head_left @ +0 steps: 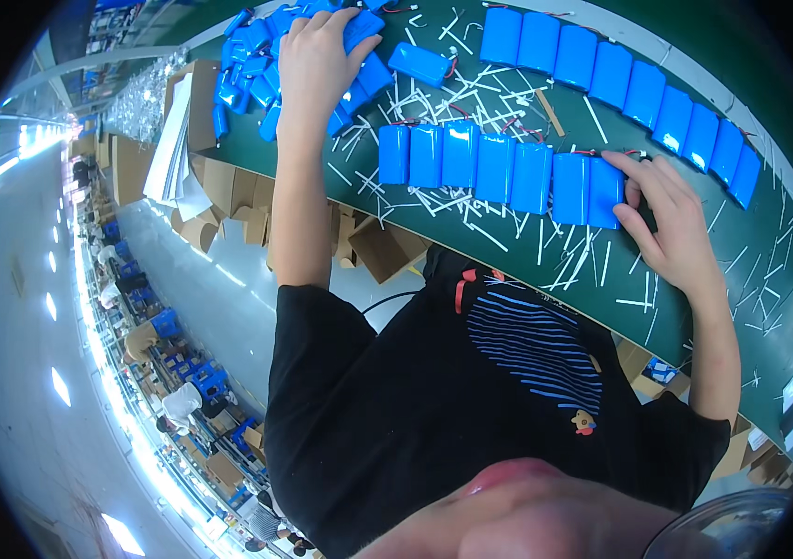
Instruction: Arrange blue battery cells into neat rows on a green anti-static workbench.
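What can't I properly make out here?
All in the head view:
- Blue packs beneath the left hand: covered by that hand.
- Lower layers of the pile of blue packs: buried under upper ones.
- The pile's far edge: cut off by the picture's top edge.
- What the distant people handle: too small and blurred.

Hands, left point(317, 61) and right point(664, 210): two
Near-row blue packs point(493, 170): seven
Far-row blue packs point(644, 95): nine
Lone blue pack point(420, 64): one, outside pile and rows
Piled blue packs point(254, 66): over a dozen — jumbled, exact number unreadable
White strips point(595, 120): dozens — crossed, past counting
Brown strip point(549, 113): one
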Demonstrator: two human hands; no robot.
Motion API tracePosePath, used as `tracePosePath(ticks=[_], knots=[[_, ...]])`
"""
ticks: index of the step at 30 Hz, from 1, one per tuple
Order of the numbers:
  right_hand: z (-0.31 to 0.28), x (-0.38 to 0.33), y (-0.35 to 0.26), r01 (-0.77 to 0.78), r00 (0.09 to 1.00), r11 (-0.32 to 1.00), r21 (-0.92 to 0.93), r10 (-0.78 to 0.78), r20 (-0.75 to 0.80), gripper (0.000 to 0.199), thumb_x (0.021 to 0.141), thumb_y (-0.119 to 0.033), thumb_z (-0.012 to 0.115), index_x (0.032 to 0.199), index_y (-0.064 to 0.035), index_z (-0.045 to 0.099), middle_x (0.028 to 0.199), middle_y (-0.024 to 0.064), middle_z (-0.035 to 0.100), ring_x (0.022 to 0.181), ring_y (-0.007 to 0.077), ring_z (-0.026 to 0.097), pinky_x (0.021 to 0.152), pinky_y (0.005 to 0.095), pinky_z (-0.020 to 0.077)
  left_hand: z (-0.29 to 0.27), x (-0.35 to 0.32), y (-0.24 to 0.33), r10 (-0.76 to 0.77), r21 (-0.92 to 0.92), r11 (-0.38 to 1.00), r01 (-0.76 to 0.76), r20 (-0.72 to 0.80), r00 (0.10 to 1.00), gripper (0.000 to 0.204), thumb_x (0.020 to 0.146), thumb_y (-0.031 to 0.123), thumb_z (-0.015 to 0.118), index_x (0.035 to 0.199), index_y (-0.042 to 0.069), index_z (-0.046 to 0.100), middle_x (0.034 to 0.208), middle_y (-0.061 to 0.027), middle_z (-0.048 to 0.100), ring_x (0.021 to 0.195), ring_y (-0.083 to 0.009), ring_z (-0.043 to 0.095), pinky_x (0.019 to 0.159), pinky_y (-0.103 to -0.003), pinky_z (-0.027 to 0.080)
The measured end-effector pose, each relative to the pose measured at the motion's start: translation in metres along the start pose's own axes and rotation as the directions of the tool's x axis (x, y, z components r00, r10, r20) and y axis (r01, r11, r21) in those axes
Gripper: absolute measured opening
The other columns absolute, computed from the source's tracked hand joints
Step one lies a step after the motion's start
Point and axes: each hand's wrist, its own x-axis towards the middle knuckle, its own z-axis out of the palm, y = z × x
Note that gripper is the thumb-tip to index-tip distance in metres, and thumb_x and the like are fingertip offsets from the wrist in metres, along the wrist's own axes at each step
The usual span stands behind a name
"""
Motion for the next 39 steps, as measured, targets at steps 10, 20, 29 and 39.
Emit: tracePosePath(ticks=[10,20,29,39], knots=[[-0.001,-0.002,0.002,-0.010,1.000,1.000,0.017,0.010,0.004,0.043,0.100,-0.018,0.065,0.142,-0.0072,0.064,0.085,0.0039,0.054,0.080,0.0197,0.048,0.078,0.0330,0.0421,-0.024,-0.016,-0.001,-0.283,-0.563,0.701,0.437,0.342,0.896,0.036,0.100,0.031,0.076,0.131,0.012,0.075,0.115,-0.0111,0.078,0.102,-0.0255,0.073,0.083,-0.035,0.060],[0.000,-0.001,0.003,-0.027,1.000,0.999,0.036,0.027,0.012,0.042,0.100,-0.018,0.065,0.141,-0.0070,0.065,0.083,0.0038,0.053,0.079,0.0195,0.048,0.078,0.0328,0.0417,-0.038,-0.031,0.011,-0.249,-0.944,0.146,0.295,0.254,0.935,0.037,0.103,0.019,0.073,0.138,0.009,0.067,0.113,-0.0106,0.076,0.099,-0.0232,0.071,0.085,-0.036,0.058],[0.000,-0.002,0.003,-0.021,1.000,1.000,0.018,0.021,0.007,0.042,0.101,-0.018,0.065,0.141,-0.0071,0.065,0.083,0.0038,0.054,0.078,0.0193,0.048,0.077,0.0332,0.0418,-0.038,-0.041,0.045,0.080,-0.653,0.745,0.137,0.292,0.953,0.050,0.087,0.012,0.084,0.133,0.009,0.065,0.115,-0.0060,0.068,0.094,-0.0220,0.063,0.087,-0.032,0.052],[-0.002,-0.001,0.001,0.001,1.000,1.000,-0.018,-0.001,0.015,0.045,0.098,-0.021,0.071,0.140,-0.0069,0.065,0.088,0.0048,0.056,0.082,0.0200,0.051,0.082,0.0336,0.0444,0.022,0.004,0.039,0.397,-0.355,0.764,-0.538,-0.400,0.826,0.070,0.077,0.012,0.090,0.142,0.019,0.062,0.130,-0.0007,0.064,0.123,-0.0268,0.057,0.109,-0.035,0.048]])
